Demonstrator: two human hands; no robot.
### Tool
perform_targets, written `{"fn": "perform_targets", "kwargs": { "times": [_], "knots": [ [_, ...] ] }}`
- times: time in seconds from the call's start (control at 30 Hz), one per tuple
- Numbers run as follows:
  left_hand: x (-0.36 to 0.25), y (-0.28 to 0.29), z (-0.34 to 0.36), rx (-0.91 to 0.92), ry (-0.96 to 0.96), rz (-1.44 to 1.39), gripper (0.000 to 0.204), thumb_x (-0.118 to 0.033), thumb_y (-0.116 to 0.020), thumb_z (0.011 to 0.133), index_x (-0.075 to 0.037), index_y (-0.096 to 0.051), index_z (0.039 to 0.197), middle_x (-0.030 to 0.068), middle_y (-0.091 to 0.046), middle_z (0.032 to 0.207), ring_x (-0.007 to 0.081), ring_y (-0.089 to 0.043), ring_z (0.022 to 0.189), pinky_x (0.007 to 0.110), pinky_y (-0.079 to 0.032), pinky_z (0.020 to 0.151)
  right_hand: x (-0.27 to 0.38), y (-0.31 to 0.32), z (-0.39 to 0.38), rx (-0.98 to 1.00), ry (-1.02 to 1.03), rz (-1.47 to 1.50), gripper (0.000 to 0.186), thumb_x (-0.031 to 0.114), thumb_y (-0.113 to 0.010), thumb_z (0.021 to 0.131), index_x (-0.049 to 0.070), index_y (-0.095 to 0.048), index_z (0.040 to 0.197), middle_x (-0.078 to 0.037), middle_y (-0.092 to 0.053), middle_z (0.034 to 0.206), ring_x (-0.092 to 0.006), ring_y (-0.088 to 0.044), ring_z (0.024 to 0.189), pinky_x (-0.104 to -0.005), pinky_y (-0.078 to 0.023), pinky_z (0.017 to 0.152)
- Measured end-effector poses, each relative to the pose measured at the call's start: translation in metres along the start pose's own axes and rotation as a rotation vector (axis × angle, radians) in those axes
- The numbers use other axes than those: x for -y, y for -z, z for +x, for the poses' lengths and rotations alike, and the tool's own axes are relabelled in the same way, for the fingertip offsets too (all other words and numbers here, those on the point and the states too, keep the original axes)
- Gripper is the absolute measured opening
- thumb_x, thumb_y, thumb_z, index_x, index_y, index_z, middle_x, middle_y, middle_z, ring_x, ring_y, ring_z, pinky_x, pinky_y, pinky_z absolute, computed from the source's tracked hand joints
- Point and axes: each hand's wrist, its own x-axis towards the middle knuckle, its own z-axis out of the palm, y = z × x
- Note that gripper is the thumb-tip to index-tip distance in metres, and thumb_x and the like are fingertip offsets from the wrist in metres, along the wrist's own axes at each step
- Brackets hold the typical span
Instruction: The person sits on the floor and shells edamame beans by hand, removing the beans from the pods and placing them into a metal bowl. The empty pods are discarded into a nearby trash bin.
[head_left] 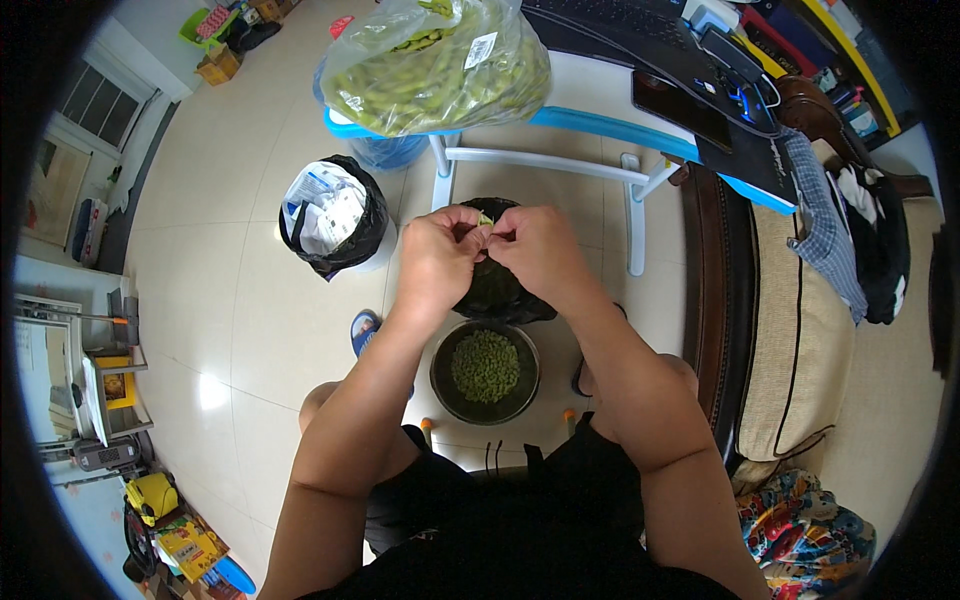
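Reference point: the metal bowl (533,377), located between the person's legs, with shelled green beans (485,366) inside. The left hand (438,248) and right hand (538,248) are positioned beyond the bowl, above a black plastic bag (530,308). The fingers of both hands are closed, pinching a small green pod (485,219) between them; the fingertips nearly meet. Farther beyond the bowl, a clear bag (440,85) of green pods rests on the table (610,131). A lined bin (376,225) stands beyond the bowl, to its left.
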Motion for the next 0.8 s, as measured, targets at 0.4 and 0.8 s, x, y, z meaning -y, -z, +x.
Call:
{"fn": "perform_targets", "kwargs": {
  "times": [0.4, 0.8],
  "knots": [
    [-0.003, -0.002, 0.002, -0.061, -0.067, -0.112, 0.004, 0.007, -0.060, 0.081, 0.007, -0.063, 0.083, 0.0076, -0.064, 0.069, 0.0106, -0.058, 0.061, 0.025, -0.050, 0.058, -0.006, -0.002, 0.005, -0.026, -0.066, 0.102, 0.018, 0.014, -0.071, 0.066, -0.001, -0.062, 0.070, -0.019, -0.061, 0.066, -0.0317, -0.061, 0.061, -0.0387, -0.048, 0.057],
    [-0.002, 0.002, 0.004, 0.085, 0.137, -0.575, 0.011, -0.002, -0.059, 0.087, 0.007, -0.061, 0.094, 0.0123, -0.066, 0.086, 0.0172, -0.063, 0.073, 0.028, -0.054, 0.067, -0.008, 0.011, 0.009, 0.125, -0.134, 0.193, 0.015, 0.011, -0.064, 0.076, -0.003, -0.062, 0.079, -0.008, -0.062, 0.067, -0.0132, -0.058, 0.060, -0.0287, -0.046, 0.056]
  ]
}}
